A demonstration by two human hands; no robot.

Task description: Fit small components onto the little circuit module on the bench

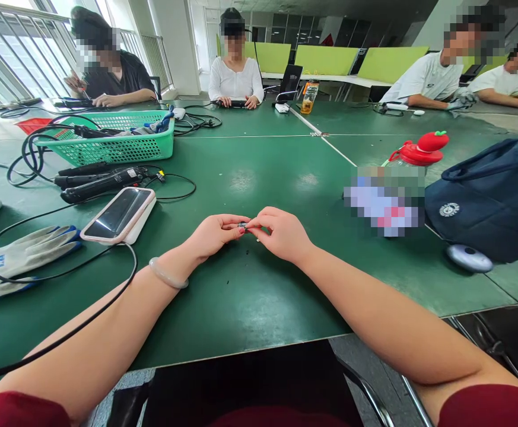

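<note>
My left hand (218, 235) and my right hand (280, 232) meet just above the green table (241, 296). Pinched between the fingertips of both is a small dark part (242, 225), too small and too covered by fingers to name. A tiny pale piece (258, 239) shows just under my right fingertips. A few dark specks (247, 252) lie on the table below my hands. Around my left wrist sits a pale bangle (168, 274).
Left of my arms are a phone (118, 214), black rod-like tools (102, 182), gloves (27, 258), a green basket (111, 145) and a black cable (136, 267) crossing my forearm. To the right are a navy bag (490, 201), a computer mouse (469, 258) and a red-lidded bottle (419, 153). Several people sit beyond.
</note>
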